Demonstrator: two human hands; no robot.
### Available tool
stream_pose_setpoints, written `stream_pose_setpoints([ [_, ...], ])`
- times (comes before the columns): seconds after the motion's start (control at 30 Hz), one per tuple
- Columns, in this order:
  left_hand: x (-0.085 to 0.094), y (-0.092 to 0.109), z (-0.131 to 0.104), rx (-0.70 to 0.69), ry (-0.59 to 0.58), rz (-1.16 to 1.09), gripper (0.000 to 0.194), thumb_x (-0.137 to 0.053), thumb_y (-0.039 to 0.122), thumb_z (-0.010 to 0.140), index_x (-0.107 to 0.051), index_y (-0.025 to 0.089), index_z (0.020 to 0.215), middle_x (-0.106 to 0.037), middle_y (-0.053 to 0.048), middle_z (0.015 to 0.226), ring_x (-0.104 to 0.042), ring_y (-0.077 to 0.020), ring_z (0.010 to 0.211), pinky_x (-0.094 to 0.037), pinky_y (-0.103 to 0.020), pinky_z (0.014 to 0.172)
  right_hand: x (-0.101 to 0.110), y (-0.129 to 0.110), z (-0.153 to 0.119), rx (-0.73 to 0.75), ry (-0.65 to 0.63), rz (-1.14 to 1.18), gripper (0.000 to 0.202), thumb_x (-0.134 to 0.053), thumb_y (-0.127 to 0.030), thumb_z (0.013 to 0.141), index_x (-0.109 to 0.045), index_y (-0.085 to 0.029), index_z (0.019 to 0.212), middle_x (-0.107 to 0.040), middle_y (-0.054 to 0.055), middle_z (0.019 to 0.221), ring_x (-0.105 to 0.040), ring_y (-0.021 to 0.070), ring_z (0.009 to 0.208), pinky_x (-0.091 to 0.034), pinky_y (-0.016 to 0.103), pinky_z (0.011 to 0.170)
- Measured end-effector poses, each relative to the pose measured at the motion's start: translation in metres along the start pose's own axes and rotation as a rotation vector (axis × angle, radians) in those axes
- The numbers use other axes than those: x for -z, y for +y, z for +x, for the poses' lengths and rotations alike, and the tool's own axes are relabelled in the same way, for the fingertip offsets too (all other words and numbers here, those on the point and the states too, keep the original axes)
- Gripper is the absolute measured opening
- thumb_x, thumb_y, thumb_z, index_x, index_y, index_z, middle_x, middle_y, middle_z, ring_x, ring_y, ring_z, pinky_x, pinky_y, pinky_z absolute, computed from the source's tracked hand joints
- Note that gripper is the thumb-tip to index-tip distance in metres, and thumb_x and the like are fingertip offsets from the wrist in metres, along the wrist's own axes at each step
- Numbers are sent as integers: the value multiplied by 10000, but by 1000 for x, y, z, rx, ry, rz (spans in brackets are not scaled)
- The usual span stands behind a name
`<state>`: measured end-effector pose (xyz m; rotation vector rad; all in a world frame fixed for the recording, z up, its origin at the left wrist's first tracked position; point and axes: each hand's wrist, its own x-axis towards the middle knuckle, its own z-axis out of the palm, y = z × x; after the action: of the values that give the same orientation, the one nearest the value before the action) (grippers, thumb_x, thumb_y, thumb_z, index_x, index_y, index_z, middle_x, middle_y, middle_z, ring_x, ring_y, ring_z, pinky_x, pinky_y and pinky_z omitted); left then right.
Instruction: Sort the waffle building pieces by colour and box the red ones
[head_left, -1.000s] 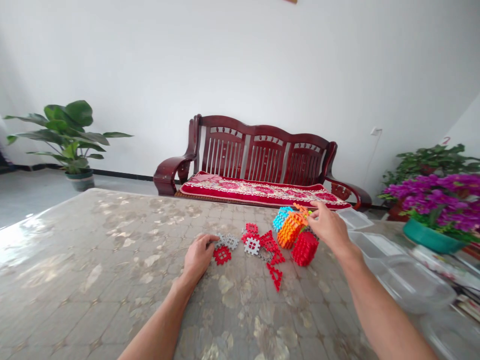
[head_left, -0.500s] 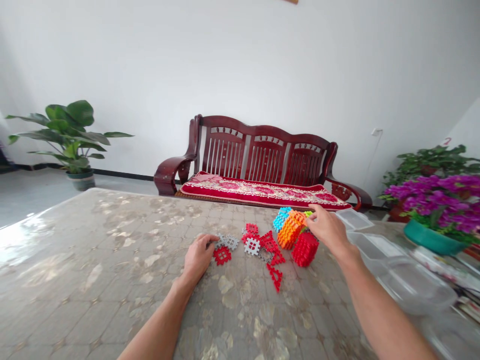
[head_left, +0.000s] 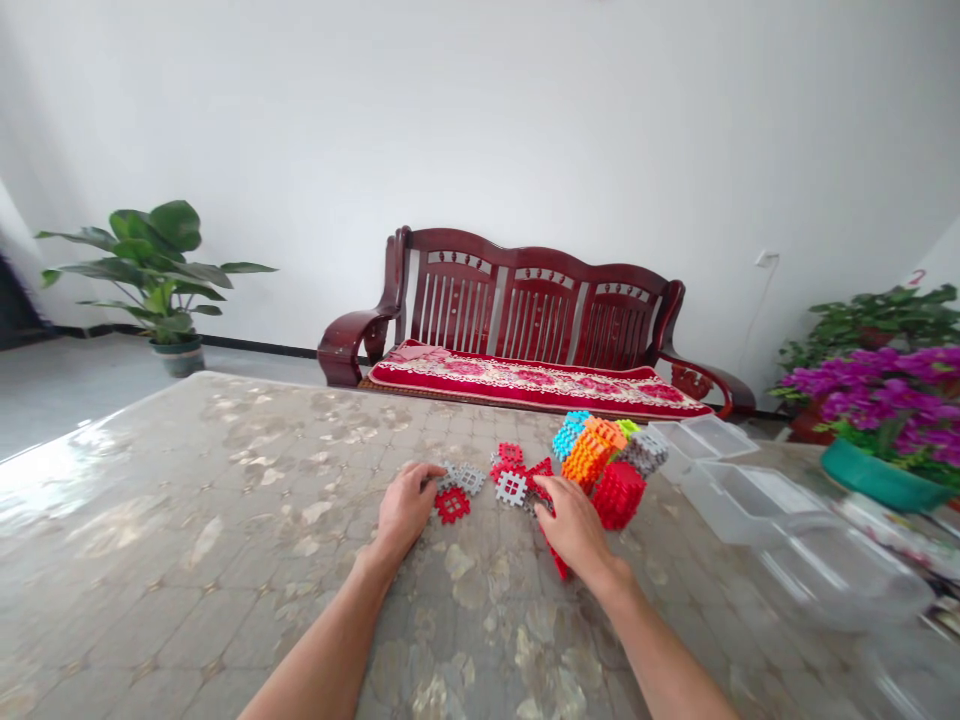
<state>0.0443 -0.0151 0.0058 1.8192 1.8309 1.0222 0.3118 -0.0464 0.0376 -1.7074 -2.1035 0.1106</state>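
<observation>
Leftward, the patterned surface (head_left: 225,570) stretches to its edge. Loose red and gray pieces (head_left: 512,488) lie between left hand (head_left: 406,508) and right hand (head_left: 574,527), whether either grip holds one unclear; colored stacks (head_left: 589,455) and see-through boxes (head_left: 739,520) crowd the right.

the bench (head_left: 247,560) has a smooth, glossy covering, glaring at its left edge. the loose red squares (head_left: 452,505) and grey squares (head_left: 511,488) look like matt plastic; the orange stack (head_left: 587,455) and red stack (head_left: 619,495), plastic too, are rough with teeth. toward the right edge, clear containers (head_left: 750,490) seem shiny plastic, though blurred. past the far edge, the settee (head_left: 541,300) is polished wood, its seat cover (head_left: 532,378) cloth.
</observation>
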Motion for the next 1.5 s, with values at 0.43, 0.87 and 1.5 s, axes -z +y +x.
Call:
stream_pose_setpoints([
  [0.43, 0, 0, 0, 13, 7, 3, 302, -468, 117, 793, -695, 228, 958, -695, -17, 1038, -615, -157, 1000, -439, -254, 938, -20, -4, 8, -46, 4, -75, 422, -468, -199, 883, -543, -170, 1297, -604, 106, 1275, -521, 221, 1196, -373, 349, 1027],
  [0.87, -2, -3, 0, -21, 9, 35, 325, -480, 133, 789, -678, 231, 1028, -676, -27, 1093, -616, -169, 1011, -453, -275, 938, -17, -9, -7, -66, 13, -106, 462, -587, -305, 821, -561, -210, 1272, -597, 78, 1290, -521, 241, 1179, -377, 371, 999],
  [1.5, -10, -8, -1, -217, -33, 172, 409, -506, 194, 801, -644, 227, 1185, -624, -63, 1273, -516, -240, 1228, -368, -408, 1082, -27, 4, 7, -173, 176, 369, 337, -412, -312, 918, -651, -202, 1127, -746, 49, 898, -701, 171, 784, -510, 254, 737],
])
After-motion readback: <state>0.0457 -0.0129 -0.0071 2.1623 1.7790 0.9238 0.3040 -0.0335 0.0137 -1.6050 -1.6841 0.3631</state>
